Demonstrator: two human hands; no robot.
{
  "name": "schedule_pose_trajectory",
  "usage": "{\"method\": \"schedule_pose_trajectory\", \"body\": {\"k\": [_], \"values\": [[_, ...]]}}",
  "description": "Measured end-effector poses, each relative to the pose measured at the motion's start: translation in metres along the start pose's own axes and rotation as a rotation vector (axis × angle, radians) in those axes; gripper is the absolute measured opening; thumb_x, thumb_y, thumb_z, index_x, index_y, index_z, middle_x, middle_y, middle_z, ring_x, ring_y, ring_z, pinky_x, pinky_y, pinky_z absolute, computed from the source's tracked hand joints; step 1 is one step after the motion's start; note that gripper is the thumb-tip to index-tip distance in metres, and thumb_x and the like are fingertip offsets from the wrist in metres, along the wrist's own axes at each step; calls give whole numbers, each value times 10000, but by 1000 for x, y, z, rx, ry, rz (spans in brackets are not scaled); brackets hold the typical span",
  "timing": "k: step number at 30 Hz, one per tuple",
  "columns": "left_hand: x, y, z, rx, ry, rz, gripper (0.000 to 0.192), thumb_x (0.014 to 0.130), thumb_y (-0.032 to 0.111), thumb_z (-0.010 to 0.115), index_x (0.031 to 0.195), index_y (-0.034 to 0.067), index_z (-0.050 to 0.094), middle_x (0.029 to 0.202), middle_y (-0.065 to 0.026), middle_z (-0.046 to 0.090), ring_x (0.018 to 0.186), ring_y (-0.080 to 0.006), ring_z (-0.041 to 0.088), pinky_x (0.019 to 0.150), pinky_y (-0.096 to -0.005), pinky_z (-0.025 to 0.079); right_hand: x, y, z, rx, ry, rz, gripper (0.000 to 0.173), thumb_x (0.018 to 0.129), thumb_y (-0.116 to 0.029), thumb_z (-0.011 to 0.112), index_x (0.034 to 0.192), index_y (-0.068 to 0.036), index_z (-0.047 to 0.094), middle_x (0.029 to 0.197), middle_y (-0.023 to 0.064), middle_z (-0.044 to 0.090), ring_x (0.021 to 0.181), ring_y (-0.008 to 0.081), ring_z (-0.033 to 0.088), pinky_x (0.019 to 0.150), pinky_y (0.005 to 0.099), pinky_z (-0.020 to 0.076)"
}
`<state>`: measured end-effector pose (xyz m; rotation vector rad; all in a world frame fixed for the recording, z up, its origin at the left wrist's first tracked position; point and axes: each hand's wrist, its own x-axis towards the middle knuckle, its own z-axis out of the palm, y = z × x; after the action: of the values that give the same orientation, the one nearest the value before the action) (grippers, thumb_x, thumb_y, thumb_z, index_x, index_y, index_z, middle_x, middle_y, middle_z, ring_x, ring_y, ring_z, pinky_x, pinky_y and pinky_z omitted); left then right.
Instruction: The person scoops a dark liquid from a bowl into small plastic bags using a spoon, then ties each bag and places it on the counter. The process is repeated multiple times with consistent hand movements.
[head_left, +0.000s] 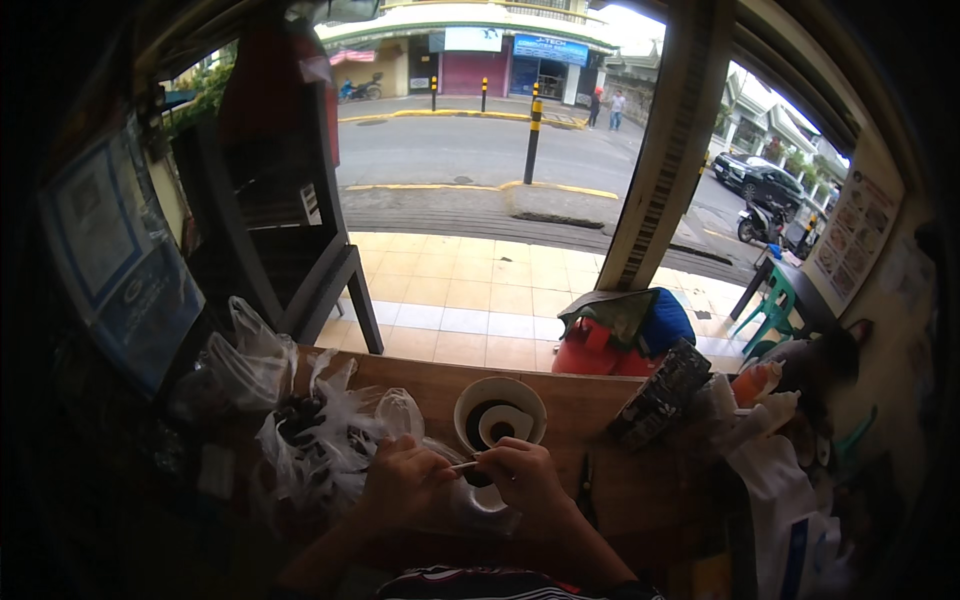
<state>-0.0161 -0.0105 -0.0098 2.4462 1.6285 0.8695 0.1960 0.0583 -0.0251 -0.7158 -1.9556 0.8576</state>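
Both hands meet over a wooden table (589, 405), in front of a white bowl (462, 409) of dark liquid. Inside the bowl sits a smaller white cup or scoop (517, 416), also with dark liquid. My left hand (405, 476) pinches one end of a thin pale strip (463, 465), perhaps twisted plastic. The fingers of my right hand (521, 472) pinch its other end. Just beneath them is something dark, apparently liquid in a clear plastic bag (491, 499); the hands partly hide it. Left of my left hand lies a heap of knotted clear plastic bags (330, 442), some with dark contents.
Dark-handled scissors (585, 484) lie right of my right hand. A worn dark box (660, 394), an orange squeeze bottle (756, 379) and a white plastic bag (780, 487) crowd the right side. Beyond the table stand a red container (581, 349) and a dark wooden frame (360, 300).
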Motion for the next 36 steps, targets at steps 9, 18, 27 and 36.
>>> {"method": "schedule_pose_trajectory", "body": {"k": [9,18,27,36], "values": [[0,11,0,-217,-89,-391,181,938,192,652,949,26,724,887,-36,632,899,-187,607,858,-299,450,-6,2,4,41,-61,-11,60,818,60,699,864,22,689,792,98,651,717,189,671,606,300,511],[12,-10,-11,102,304,308,102,748,202,763,808,123,742,753,15,669,738,-186,550,671,-339,458,-5,-17,-5,75,-141,171,83,833,14,721,910,38,700,817,77,672,759,150,671,671,278,519],[0,16,66,-1485,-65,-641,201,924,231,678,978,37,691,948,-48,674,793,-113,576,701,-257,452,6,-7,21,234,154,248,67,830,-14,736,877,33,743,771,52,679,668,89,602,581,243,451],[-3,-4,33,-1202,184,-452,194,901,201,695,1001,35,696,909,-61,711,764,-128,653,667,-328,516,-10,-4,15,133,-11,108,59,832,-34,738,865,2,706,753,80,651,668,181,626,594,303,478]]}}
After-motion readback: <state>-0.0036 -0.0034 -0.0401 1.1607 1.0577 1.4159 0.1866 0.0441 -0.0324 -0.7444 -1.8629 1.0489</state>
